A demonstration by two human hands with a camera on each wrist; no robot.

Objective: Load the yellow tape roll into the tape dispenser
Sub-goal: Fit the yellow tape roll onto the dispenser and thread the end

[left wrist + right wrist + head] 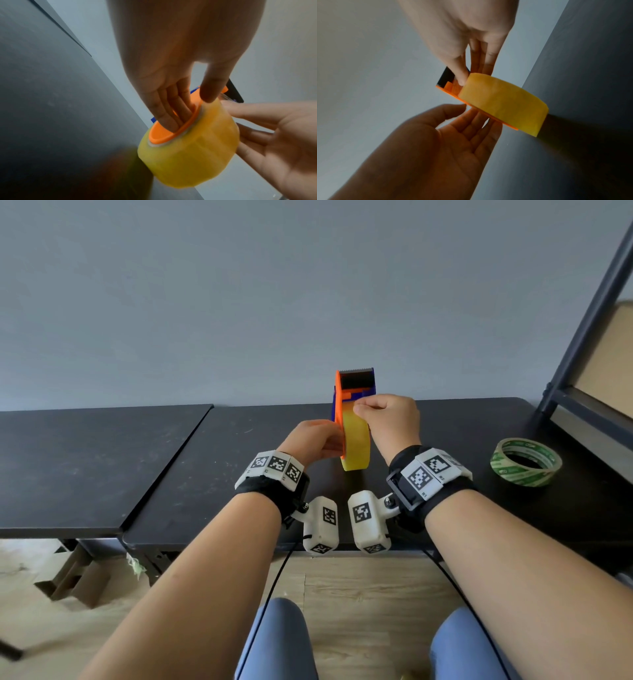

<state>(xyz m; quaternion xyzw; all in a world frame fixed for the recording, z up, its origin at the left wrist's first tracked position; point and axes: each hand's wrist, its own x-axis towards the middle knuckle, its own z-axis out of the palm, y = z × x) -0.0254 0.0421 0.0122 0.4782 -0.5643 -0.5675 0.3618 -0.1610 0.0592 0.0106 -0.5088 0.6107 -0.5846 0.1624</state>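
Observation:
The orange and blue tape dispenser (356, 381) stands upright on the black table (239, 460), cutter blade at the top. The yellow tape roll (358, 443) sits on its orange hub (164, 135). My left hand (329, 441) holds the dispenser from the left: its fingers (173, 115) reach into the hub's hollow and the thumb lies over the roll's edge. My right hand (361, 407) pinches the roll's loose clear end just below the cutter (443, 77), thumb (460, 73) on top and fingers behind. The roll (505, 102) hides the dispenser's lower part.
A green-printed tape roll (525, 462) lies flat on the table to the right. A dark metal shelf frame (582, 337) rises at the far right. A second black table (85, 467) adjoins on the left. The wall stands right behind the dispenser.

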